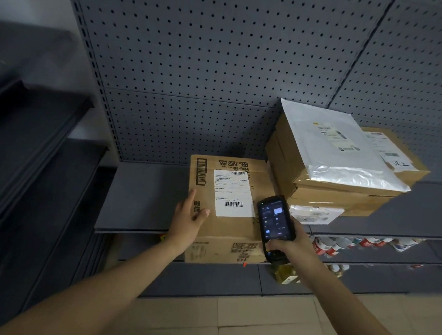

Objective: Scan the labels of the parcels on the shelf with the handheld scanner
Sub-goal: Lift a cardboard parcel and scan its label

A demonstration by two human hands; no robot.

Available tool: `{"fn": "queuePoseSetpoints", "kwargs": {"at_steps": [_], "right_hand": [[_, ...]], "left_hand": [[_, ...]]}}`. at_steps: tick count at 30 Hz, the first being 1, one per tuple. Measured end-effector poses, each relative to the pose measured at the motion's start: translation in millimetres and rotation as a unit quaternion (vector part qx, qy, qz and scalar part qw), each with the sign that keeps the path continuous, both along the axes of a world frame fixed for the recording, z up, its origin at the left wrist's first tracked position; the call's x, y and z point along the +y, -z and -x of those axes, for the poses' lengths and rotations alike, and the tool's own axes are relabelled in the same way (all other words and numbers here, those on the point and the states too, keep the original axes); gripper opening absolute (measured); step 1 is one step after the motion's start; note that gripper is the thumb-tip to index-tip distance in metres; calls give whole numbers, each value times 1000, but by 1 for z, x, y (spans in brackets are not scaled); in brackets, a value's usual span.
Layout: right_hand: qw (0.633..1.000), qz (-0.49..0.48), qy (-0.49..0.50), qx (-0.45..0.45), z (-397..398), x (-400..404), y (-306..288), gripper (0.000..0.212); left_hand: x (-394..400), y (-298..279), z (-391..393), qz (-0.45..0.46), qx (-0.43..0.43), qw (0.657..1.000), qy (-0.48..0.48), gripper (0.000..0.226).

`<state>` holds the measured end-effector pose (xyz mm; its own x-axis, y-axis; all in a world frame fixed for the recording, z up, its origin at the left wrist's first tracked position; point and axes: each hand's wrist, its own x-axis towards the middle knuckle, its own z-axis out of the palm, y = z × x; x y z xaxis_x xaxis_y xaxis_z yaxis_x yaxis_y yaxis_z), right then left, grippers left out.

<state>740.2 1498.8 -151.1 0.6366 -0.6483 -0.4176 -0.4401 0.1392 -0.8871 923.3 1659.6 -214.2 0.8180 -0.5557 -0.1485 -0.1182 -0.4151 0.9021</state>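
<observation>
- Against a grey pegboard back panel (223, 61), the grey shelf (143, 201) carries the parcels.
- Right of centre, a stack of brown boxes (326, 194) with a white mailer bag (330, 147) on top.
- Just beside it, a cardboard parcel (225, 228), its white label (233, 193) facing up.
- Left hand (188, 217) rests flat on that parcel, fingers straight and spread.
- Right hand (288, 242) grips the handheld scanner (276, 220), screen lit, near the label.
</observation>
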Motion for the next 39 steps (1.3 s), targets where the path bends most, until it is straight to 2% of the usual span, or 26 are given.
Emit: {"fn": "queuePoseSetpoints", "kwargs": {"at_steps": [6,12,19,30,39], "right_hand": [[999,27,7,-40,-23,-15,11,66],[995,94,-8,-45,-50,-41,26,82],[988,154,-11,-22,-73,-67,28,85],[990,140,18,-9,-89,-81,31,90],[988,145,30,32,-95,-82,27,89]], "left_hand": [[-17,7,-24,-12,-49,999,-11,64],[-53,7,-50,-30,-55,998,-30,64],[-87,6,-67,-27,-63,997,-46,63],[-106,15,-81,13,-54,996,-73,63],[-106,13,-81,-14,-57,997,-54,62]]}}
